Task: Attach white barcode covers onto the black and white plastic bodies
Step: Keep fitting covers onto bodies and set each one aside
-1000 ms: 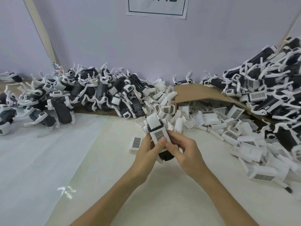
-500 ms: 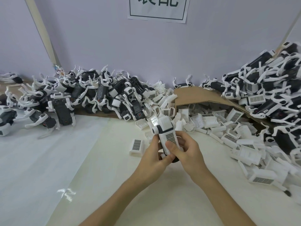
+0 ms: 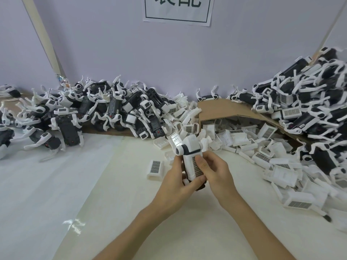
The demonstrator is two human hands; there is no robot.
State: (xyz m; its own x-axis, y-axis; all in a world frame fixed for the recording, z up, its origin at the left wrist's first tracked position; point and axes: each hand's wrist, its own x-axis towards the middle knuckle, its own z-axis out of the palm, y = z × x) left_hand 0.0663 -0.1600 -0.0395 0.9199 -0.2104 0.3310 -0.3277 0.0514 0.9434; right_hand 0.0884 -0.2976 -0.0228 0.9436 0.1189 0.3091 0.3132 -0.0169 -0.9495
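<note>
Both hands hold one black and white plastic body (image 3: 190,147) upright above the middle of the table. A white barcode cover (image 3: 194,167) lies along its front face. My left hand (image 3: 177,182) grips the body from the left and below. My right hand (image 3: 214,172) grips it from the right, the thumb pressing on the barcode cover. The lower end of the body is hidden by my fingers. One loose barcode cover (image 3: 155,168) lies on the table just left of my hands.
A heap of black and white bodies (image 3: 105,113) fills the back left. Another heap of bodies (image 3: 309,102) rises at the right on a cardboard flap (image 3: 221,107). Loose white covers (image 3: 262,145) spill from under the flap to the right edge. A printed sign (image 3: 178,8) hangs on the wall.
The body with its cover has swung upright and shifted a little right in my hands. My right thumb has slid onto the barcode face. The view has tilted up slightly.
</note>
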